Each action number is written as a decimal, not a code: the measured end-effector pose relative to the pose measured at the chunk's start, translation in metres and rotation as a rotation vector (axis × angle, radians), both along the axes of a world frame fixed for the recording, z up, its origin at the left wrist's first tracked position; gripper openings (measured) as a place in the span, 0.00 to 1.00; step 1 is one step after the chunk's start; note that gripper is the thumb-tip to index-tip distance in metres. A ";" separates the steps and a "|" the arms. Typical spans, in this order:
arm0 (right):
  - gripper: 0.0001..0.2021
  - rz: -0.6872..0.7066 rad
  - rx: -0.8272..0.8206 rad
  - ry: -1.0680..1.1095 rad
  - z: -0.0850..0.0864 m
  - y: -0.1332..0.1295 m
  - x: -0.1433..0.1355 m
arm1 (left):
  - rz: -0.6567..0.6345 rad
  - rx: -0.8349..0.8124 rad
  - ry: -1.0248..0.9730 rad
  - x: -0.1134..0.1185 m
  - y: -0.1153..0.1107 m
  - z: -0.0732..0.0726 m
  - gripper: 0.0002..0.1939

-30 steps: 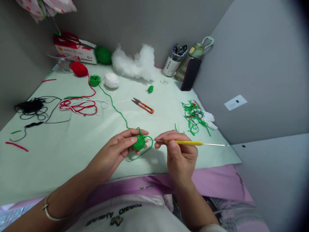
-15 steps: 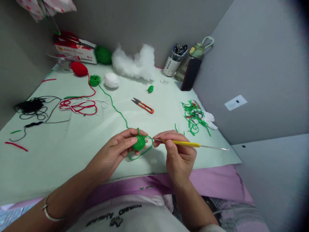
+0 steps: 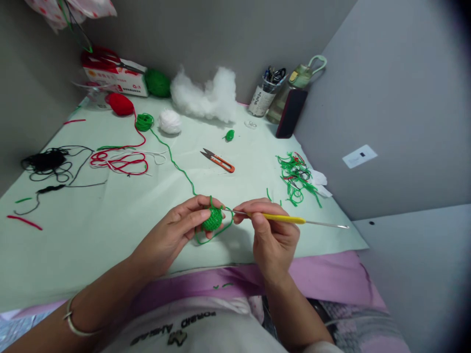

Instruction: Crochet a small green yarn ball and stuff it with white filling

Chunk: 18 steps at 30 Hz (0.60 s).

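Note:
Pinched between the thumb and fingers of my left hand [image 3: 180,225] is a small round piece of green crochet [image 3: 212,219]. My right hand [image 3: 274,235] is closed around the yellow handle of a double-ended crochet hook [image 3: 285,218]. The hook's left tip reaches the upper right edge of the crochet piece; whether it sits inside a stitch is too small to tell. A loop of green yarn [image 3: 221,232] hangs below and right of the piece. Green working yarn [image 3: 178,166] runs from my left fingers back to a small wound bundle [image 3: 144,122].
Orange thread snips [image 3: 218,161] lie beyond my hands, with a small green piece [image 3: 229,135] behind. White stuffing [image 3: 204,95], a white yarn ball [image 3: 170,121] and a red one [image 3: 121,105] stand farther back. Yarn scraps [image 3: 296,176], a phone [image 3: 292,113] and a bottle [image 3: 283,98] are right; black yarn [image 3: 47,160] is left.
The green crochet piece has shifted and turned very slightly in my left fingers. Both hands and the hook stay almost where they were.

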State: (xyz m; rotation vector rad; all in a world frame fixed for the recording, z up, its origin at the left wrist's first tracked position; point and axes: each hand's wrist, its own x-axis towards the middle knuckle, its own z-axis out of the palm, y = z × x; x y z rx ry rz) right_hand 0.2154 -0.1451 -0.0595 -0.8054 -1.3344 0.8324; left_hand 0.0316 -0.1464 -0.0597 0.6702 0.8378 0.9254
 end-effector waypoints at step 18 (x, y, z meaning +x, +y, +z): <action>0.10 -0.007 0.125 -0.128 -0.002 -0.003 -0.002 | -0.049 0.073 -0.016 0.000 0.001 0.002 0.09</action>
